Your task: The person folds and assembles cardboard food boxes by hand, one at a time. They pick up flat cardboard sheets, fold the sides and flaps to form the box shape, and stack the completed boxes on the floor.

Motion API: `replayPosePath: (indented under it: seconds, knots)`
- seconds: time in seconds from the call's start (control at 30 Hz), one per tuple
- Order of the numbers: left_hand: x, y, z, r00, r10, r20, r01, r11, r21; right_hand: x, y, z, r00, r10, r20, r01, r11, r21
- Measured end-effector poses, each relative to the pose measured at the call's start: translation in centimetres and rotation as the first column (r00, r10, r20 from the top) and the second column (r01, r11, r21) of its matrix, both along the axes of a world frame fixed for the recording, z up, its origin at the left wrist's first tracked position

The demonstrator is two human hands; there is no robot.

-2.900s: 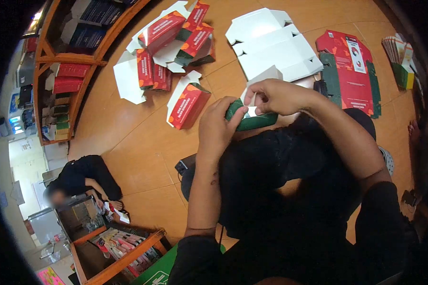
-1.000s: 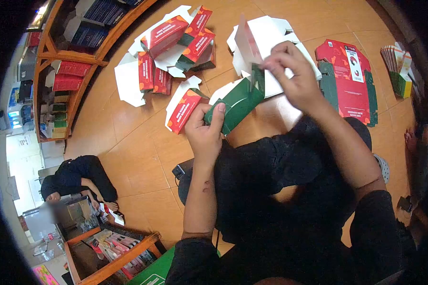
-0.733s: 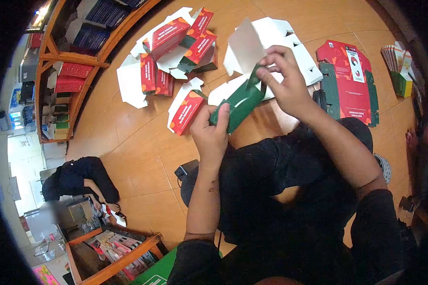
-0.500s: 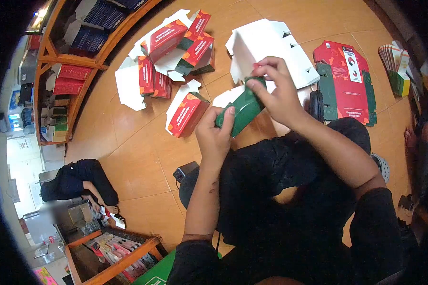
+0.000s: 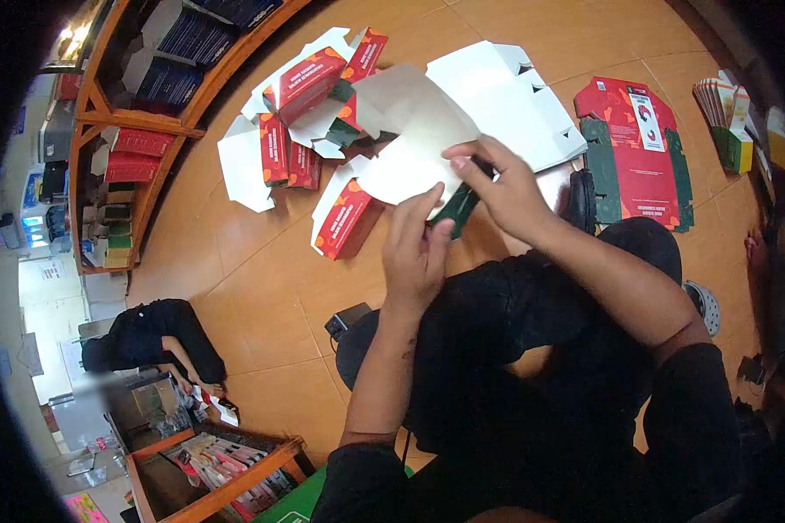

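Observation:
A part-folded cardboard box (image 5: pixel 420 139) is between my two hands, its broad white inner flap standing up and away from me. Some of its green outer side (image 5: pixel 458 214) shows below. My left hand (image 5: pixel 417 248) grips the near left edge, fingers on the white face and thumb by the green side. My right hand (image 5: pixel 501 187) pinches the right edge, with thumb and index finger close together. Just left of the held box lies a folded red box (image 5: pixel 347 222) with a white flap. Several more red boxes (image 5: pixel 303 84) are heaped behind it.
White unfolded box sheets (image 5: pixel 519 105) are stacked on the tiled floor ahead. To their right lies a flat red and green sheet (image 5: pixel 626 166). Wooden shelves (image 5: pixel 139 119) with books stand at left. Another person (image 5: pixel 161 336) sits farther left. A small black box (image 5: pixel 349 318) is by my knee.
The held box has turned, so its white inner flap now faces me instead of mostly the green side. My left hand has shifted slightly right and down; my right hand has moved lower.

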State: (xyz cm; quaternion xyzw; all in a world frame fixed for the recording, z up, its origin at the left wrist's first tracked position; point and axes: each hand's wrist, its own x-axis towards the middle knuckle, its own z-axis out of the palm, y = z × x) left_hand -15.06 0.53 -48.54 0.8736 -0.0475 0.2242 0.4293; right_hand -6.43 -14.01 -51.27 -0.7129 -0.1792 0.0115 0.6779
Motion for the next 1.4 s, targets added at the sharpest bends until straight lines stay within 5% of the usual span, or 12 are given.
replayPosePath:
  seconds: [0.1, 0.17, 0.2, 0.27, 0.4, 0.63, 0.7, 0.87, 1.0, 1.13, 1.2, 1.4]
  knots:
    - [0.1, 1.8, -0.7, 0.999, 0.037, 0.002, -0.037, 0.999, 0.025, 1.3, -0.6, -0.3, 0.984, 0.037, -0.172, -0.008, 0.986, 0.168]
    - [1.3, 3.0, 0.0, 0.81, 0.568, 0.145, -0.523, 0.812, -0.259, 2.2, -1.1, -0.5, 0.973, 0.049, -0.224, 0.017, 0.959, 0.284]
    - [1.4, 4.2, 0.2, 0.811, 0.565, 0.15, -0.519, 0.814, -0.259, 2.5, -1.4, -0.6, 0.974, 0.047, -0.22, 0.019, 0.958, 0.286]
    - [1.6, 6.7, 0.3, 0.925, 0.29, -0.245, -0.379, 0.653, -0.656, 3.0, -1.8, -0.8, 0.935, 0.173, -0.309, -0.037, 0.916, 0.4]
    - [0.5, 7.6, 1.4, 0.849, -0.203, -0.488, -0.298, 0.579, -0.759, 2.5, -1.9, 0.7, 0.867, 0.218, -0.448, -0.024, 0.916, 0.399]
    - [0.3, 5.9, -1.7, 0.889, -0.15, -0.432, -0.295, 0.535, -0.792, 1.5, -2.0, 2.2, 0.843, 0.313, -0.437, -0.177, 0.93, 0.323]
    - [1.1, 4.3, -1.9, 0.925, 0.117, -0.362, -0.36, 0.575, -0.735, 1.4, -1.0, 1.8, 0.786, 0.136, -0.603, -0.047, 0.986, 0.161]
    - [1.3, 4.7, -2.0, 0.856, -0.075, -0.511, -0.447, 0.388, -0.806, 4.0, -2.1, -0.8, 0.527, 0.366, -0.767, -0.415, 0.898, 0.143]
    - [1.5, 7.9, -3.5, 0.885, -0.163, -0.435, -0.4, 0.211, -0.892, 5.4, -3.4, -1.1, 0.496, 0.262, -0.828, -0.551, 0.832, -0.066]
    - [1.1, 8.8, -1.5, 0.846, 0.302, -0.439, -0.518, 0.275, -0.81, 5.9, -1.8, -2.8, 0.627, 0.166, -0.761, -0.348, 0.934, -0.083]
    - [0.6, 8.5, 0.8, 0.648, 0.705, -0.288, -0.611, 0.255, -0.749, 6.5, -0.3, -2.4, 0.677, 0.199, -0.709, -0.338, 0.939, -0.059]
    - [-0.4, 10.2, 2.5, 0.556, 0.83, -0.036, -0.508, 0.305, -0.806, 9.4, 9.3, 2.9, 0.691, 0.478, -0.543, -0.325, 0.876, 0.358]
